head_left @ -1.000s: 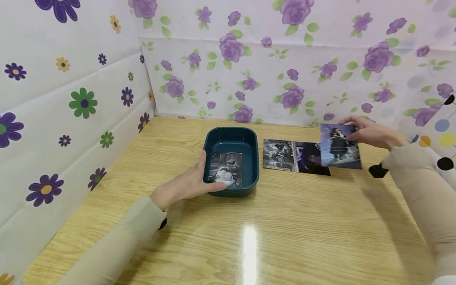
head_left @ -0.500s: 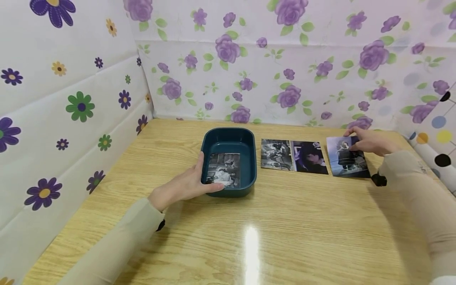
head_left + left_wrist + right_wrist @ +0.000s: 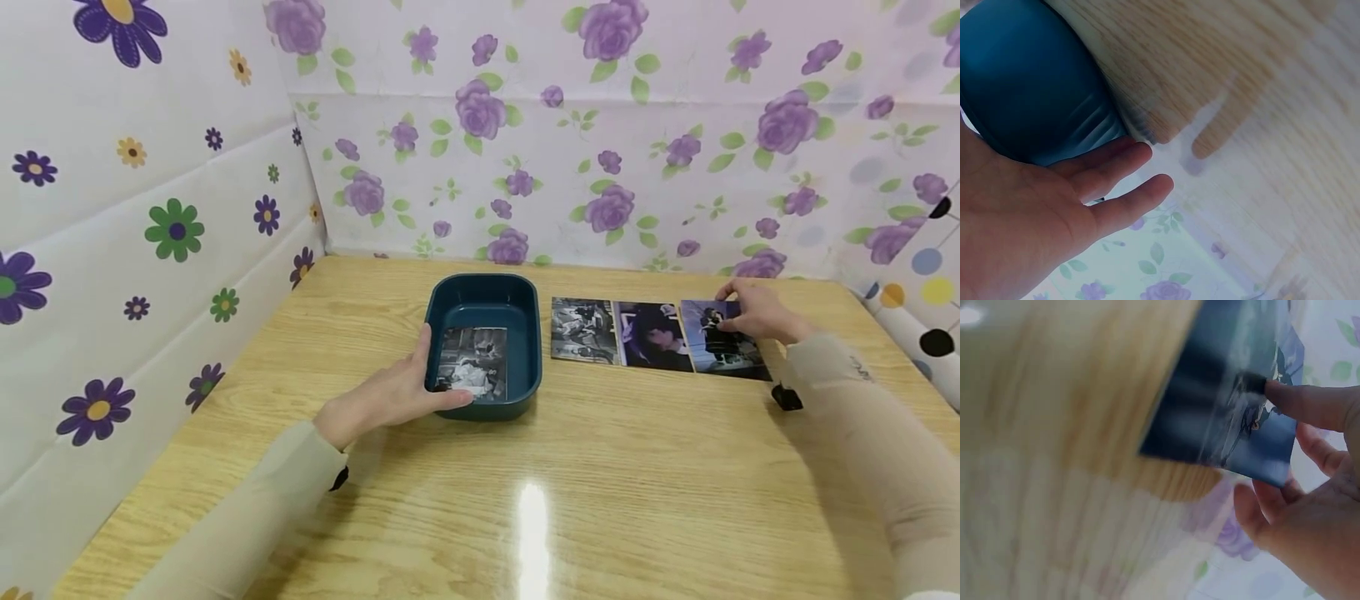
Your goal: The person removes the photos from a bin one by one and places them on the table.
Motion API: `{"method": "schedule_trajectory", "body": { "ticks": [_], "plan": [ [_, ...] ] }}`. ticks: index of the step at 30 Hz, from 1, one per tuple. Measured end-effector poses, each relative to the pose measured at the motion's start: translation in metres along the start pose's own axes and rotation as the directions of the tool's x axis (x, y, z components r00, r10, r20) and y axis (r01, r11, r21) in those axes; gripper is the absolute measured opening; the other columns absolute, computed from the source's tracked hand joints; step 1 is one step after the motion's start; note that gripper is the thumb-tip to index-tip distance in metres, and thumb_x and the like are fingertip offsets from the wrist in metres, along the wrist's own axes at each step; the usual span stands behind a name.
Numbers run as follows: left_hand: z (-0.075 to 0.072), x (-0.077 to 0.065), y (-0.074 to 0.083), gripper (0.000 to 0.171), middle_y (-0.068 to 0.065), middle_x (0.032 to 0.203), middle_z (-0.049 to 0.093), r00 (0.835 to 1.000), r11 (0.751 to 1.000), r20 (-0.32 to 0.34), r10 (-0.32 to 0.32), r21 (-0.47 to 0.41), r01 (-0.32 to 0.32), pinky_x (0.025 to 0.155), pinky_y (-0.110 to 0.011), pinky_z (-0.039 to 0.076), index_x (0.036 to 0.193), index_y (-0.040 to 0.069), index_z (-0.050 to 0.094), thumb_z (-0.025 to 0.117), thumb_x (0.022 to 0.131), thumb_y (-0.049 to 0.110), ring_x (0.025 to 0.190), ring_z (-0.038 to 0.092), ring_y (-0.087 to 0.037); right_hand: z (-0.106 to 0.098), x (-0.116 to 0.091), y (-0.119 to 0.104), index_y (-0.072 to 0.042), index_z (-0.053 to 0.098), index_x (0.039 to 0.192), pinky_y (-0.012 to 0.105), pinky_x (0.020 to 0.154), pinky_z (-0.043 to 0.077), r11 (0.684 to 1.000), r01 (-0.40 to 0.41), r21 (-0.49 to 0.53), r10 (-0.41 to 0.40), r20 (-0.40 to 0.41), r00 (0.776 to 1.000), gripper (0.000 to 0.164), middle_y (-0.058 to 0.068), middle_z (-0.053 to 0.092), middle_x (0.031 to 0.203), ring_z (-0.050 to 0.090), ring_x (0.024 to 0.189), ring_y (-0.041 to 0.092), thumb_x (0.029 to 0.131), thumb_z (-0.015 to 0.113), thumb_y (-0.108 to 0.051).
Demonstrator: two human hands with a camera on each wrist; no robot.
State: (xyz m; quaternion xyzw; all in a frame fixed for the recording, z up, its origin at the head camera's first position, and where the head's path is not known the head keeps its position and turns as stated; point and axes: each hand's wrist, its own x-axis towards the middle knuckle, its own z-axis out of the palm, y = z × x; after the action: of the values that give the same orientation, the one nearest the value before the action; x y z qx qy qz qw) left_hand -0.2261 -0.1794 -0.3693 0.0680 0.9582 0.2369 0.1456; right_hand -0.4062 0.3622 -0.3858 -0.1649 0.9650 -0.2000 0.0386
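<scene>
My right hand (image 3: 761,312) pinches a blue-toned photo card (image 3: 716,342) with a standing figure on it. In the right wrist view the thumb (image 3: 1310,405) lies on the card's face (image 3: 1210,412), with fingers at its far edge and behind. This card lies at the right end of a row, beside a purple-and-black photo card (image 3: 651,337) and a black-and-white one (image 3: 583,329). My left hand (image 3: 390,392) rests against the left side of a dark teal tub (image 3: 525,325), thumb across its front rim, other fingers extended. Inside the tub lies another black-and-white photo card (image 3: 480,358).
Everything stands on a light wood-grain table (image 3: 615,483) with a glare strip near its front. A flowered sheet (image 3: 555,192) rises along the back edge, another flowered sheet (image 3: 172,292) along the left. Dotted cloth (image 3: 926,300) hangs at the right.
My right hand has lowered the blue-toned card from above the purple one, first out to the right, then left against the row. The left hand has stayed at the tub.
</scene>
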Motion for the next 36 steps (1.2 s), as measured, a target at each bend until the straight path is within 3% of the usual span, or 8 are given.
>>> {"method": "schedule_trajectory", "body": {
  "ticks": [5,8,12,17,20,26,30,36],
  "plan": [
    [0.0,0.001,0.0,0.131,-0.018,0.161,0.016,1.0,1.0,0.007,0.004,0.003,-0.004,0.113,-0.053,0.032,0.15,0.025,-0.027,0.051,0.066,0.09,0.143,0.031,-0.038,-0.005,0.0,-0.012,0.004,0.045,0.124,0.071,0.091,0.025,0.997,0.001,-0.082,-0.004,-0.041,0.999,0.049,0.041,0.042,0.125,0.029,0.118,0.059,0.086,0.07,-0.015],
    [-0.001,0.001,-0.001,0.131,-0.018,0.161,0.016,1.0,1.0,0.012,0.005,0.004,-0.005,0.113,-0.054,0.032,0.15,0.025,-0.027,0.051,0.066,0.09,0.144,0.031,-0.038,-0.009,0.006,-0.028,0.007,0.044,0.126,0.065,0.096,0.033,0.998,0.035,0.049,-0.032,-0.059,0.998,0.047,0.039,0.045,0.127,0.041,0.117,0.053,0.092,0.065,-0.018],
    [-0.001,0.0,-0.002,0.131,-0.018,0.16,0.017,1.0,1.0,0.018,-0.003,0.006,0.003,0.112,-0.054,0.032,0.15,0.025,-0.027,0.051,0.067,0.089,0.144,0.031,-0.038,-0.013,0.018,-0.065,0.003,0.042,0.131,0.044,0.089,0.049,0.962,0.041,0.271,-0.023,-0.067,0.997,0.05,0.03,0.049,0.13,0.054,0.111,0.032,0.097,0.058,-0.03],
    [-0.001,0.0,-0.002,0.131,-0.018,0.16,0.018,1.0,1.0,0.017,-0.002,0.004,0.002,0.112,-0.054,0.032,0.15,0.025,-0.027,0.051,0.067,0.089,0.143,0.032,-0.038,-0.011,0.036,-0.12,-0.004,0.045,0.133,0.021,0.074,0.051,0.923,0.098,0.372,-0.081,-0.063,0.995,0.051,0.021,0.055,0.129,0.057,0.093,0.004,0.097,0.058,-0.036],
    [-0.001,0.0,-0.001,0.13,-0.018,0.16,0.018,1.0,1.0,0.019,0.008,0.008,-0.008,0.112,-0.054,0.033,0.15,0.024,-0.027,0.051,0.068,0.089,0.143,0.032,-0.038,-0.009,0.039,-0.159,-0.003,0.045,0.134,0.023,0.077,0.052,0.895,0.127,0.428,-0.122,-0.039,0.992,0.048,0.021,0.056,0.128,0.059,0.09,0.005,0.098,0.057,-0.031],
    [-0.001,0.0,0.0,0.13,-0.019,0.16,0.017,0.999,0.999,0.014,0.032,0.007,-0.033,0.112,-0.053,0.033,0.151,0.021,-0.026,0.052,0.069,0.087,0.143,0.032,-0.037,0.015,0.065,-0.21,-0.009,0.048,0.132,0.033,0.084,0.054,0.829,0.175,0.531,-0.201,-0.01,0.98,0.047,0.014,0.056,0.126,0.061,0.098,0.02,0.095,0.061,-0.035],
    [-0.002,0.0,0.0,0.131,-0.017,0.161,0.016,0.999,0.999,0.008,0.037,-0.009,-0.037,0.113,-0.052,0.032,0.151,0.021,-0.025,0.053,0.069,0.087,0.144,0.032,-0.036,0.03,0.076,-0.246,-0.011,0.051,0.13,0.04,0.086,0.053,0.822,0.263,0.505,-0.319,0.027,0.947,0.044,0.015,0.058,0.121,0.062,0.102,0.028,0.093,0.065,-0.031],
    [-0.002,0.001,-0.001,0.13,-0.017,0.161,0.014,0.999,0.999,0.027,0.031,-0.032,-0.03,0.113,-0.052,0.032,0.151,0.021,-0.026,0.053,0.07,0.086,0.144,0.03,-0.035,0.059,0.092,-0.288,-0.006,0.048,0.136,0.04,0.087,0.049,0.846,0.377,0.378,-0.473,0.204,0.857,0.059,0.022,0.054,0.123,0.056,0.103,0.029,0.088,0.072,-0.027]
  ]
}}
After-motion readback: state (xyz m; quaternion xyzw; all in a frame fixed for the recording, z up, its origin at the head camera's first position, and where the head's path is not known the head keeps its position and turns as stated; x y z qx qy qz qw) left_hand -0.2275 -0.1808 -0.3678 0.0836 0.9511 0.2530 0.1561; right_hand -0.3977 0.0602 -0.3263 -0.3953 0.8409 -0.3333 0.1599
